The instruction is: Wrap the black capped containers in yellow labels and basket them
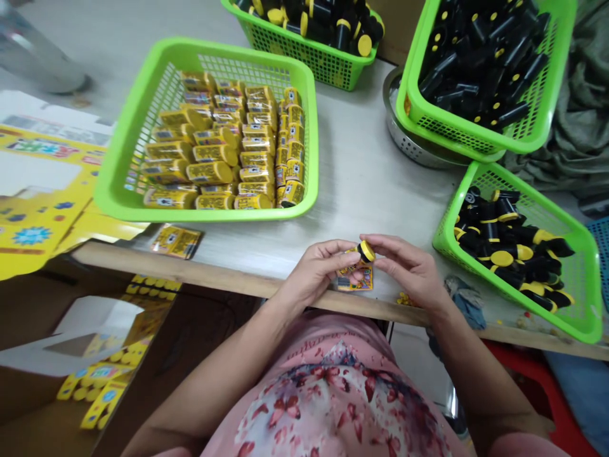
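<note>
Near the table's front edge, my left hand (321,266) is closed around a small black bottle with a yellow cap (366,251). Part of its body is hidden by the fingers, and yellow printed wrapping shows beneath them. My right hand (413,270) has its thumb and forefinger at the cap, from the right. Below the hands lies a flat stack of yellow printed labels (358,280). Tiny yellow pieces (405,299) sit by the right hand's wrist. Another stack of yellow labels (177,242) lies at the left.
A green basket (204,212) holds rows of yellow-wrapped bottles. Green baskets of black bottles with yellow caps stand at the right (518,311) and back (304,54). A further green basket (485,143) of black tubes rests over a metal colander (409,143). An open carton (42,317) is lower left.
</note>
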Motion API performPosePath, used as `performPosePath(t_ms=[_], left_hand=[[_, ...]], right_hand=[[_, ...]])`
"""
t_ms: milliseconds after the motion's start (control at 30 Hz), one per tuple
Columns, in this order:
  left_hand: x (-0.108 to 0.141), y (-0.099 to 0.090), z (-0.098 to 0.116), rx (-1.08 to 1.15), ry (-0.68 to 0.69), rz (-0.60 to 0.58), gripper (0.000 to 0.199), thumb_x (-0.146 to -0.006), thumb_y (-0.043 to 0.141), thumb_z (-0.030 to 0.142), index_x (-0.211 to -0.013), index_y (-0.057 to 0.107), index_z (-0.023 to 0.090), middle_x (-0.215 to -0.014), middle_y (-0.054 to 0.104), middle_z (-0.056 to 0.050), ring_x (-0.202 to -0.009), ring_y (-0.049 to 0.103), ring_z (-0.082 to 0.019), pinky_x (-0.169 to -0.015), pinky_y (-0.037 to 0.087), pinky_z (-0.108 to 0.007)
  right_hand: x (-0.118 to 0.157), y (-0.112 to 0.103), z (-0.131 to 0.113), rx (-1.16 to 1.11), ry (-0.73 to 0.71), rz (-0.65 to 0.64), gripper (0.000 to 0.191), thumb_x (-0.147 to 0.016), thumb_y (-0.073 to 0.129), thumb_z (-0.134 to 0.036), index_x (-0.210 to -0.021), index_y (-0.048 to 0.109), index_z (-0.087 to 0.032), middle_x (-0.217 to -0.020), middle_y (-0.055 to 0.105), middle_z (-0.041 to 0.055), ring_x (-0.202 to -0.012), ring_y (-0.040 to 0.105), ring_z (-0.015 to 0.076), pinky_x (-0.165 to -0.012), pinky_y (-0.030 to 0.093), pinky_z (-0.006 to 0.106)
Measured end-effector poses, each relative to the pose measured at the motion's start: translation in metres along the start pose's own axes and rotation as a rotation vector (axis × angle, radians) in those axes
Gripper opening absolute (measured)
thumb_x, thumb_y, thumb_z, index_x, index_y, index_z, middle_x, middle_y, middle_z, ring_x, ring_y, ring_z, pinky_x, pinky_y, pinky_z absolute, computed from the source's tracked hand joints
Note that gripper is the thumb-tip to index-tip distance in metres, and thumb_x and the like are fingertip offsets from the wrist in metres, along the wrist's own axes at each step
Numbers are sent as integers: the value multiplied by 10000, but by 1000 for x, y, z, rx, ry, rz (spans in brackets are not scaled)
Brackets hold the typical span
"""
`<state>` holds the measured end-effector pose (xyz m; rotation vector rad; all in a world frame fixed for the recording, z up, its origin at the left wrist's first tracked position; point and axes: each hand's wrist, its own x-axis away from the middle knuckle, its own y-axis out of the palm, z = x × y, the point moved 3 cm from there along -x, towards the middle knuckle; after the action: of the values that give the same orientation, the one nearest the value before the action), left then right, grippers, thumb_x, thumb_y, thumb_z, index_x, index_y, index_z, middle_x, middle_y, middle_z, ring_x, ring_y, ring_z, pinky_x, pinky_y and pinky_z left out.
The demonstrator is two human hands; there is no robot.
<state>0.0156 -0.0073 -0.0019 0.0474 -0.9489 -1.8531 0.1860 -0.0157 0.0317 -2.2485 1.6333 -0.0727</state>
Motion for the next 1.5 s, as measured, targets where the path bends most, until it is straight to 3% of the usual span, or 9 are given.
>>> performPosePath(t_ms=[133,333,400,533,767,900,1133,1333,1500], left_hand=[[0,0,-2,-13,0,26,398,-549,921,395,-803,746,144,-679,730,-21,-520,630,-119,-592,541,-260],[1,-3,-4,-194,314,296,396,-533,929,306,-834,715,163,-833,747,-3,-766,679,-148,-761,564,-268],[-1,-3,-4,-181,326,318,400,-579,911,328,-871,691,167,-836,738,5,-749,676,-135,-745,563,-254],[-4,-2,-4,-64,257,241,477,-603,905,352,-928,596,190,-777,720,42,-596,662,-112,-633,569,-244],[-5,-1,-9,120,-27,-98,456,-738,798,497,-964,706,112,-833,771,-110,-745,747,-242,-726,608,-346],[-4,-5,-8,139,-66,-116,346,-750,815,374,-931,743,87,-910,785,-159,-818,759,-266,-762,609,-349],[-3,-4,-4,101,-41,16,328,-598,911,337,-801,773,119,-742,773,-80,-683,735,-193,-682,577,-264],[-2,-6,-6,-26,189,277,362,-483,957,279,-778,778,168,-727,767,-13,-668,688,-134,-706,556,-242],[1,-4,-4,-219,333,337,380,-537,934,352,-828,773,169,-807,771,-24,-727,679,-151,-751,561,-270]], right_hand=[[3,5,6,1,-9,80,286,-911,671,-356,-1182,697,-268,-1161,734,49,-1037,699,181,-965,577,381],[0,12,13,252,46,274,275,-923,631,-411,-1094,678,-201,-897,726,51,-812,697,175,-803,599,350],[0,17,9,414,-42,279,377,-931,609,-427,-1227,609,-192,-1007,717,95,-908,689,217,-840,592,401],[2,37,1,736,-291,263,811,-851,702,-388,-1522,284,-207,-1356,562,176,-1222,562,329,-1008,513,550],[3,46,4,624,-329,340,751,-835,588,-173,-1515,274,-228,-1283,580,141,-1156,600,282,-958,573,489],[5,41,3,571,-394,288,789,-811,596,-127,-1520,263,-222,-1264,593,142,-1143,614,275,-929,591,468],[7,40,4,623,-464,234,792,-845,626,-138,-1535,248,-224,-1218,633,139,-1116,628,283,-917,590,475],[9,44,5,689,-534,186,746,-886,591,-121,-1545,242,-149,-1205,631,172,-1138,613,285,-942,586,468],[8,46,7,714,-524,208,699,-906,564,-141,-1532,256,-185,-1203,630,152,-1133,622,279,-931,595,488]])
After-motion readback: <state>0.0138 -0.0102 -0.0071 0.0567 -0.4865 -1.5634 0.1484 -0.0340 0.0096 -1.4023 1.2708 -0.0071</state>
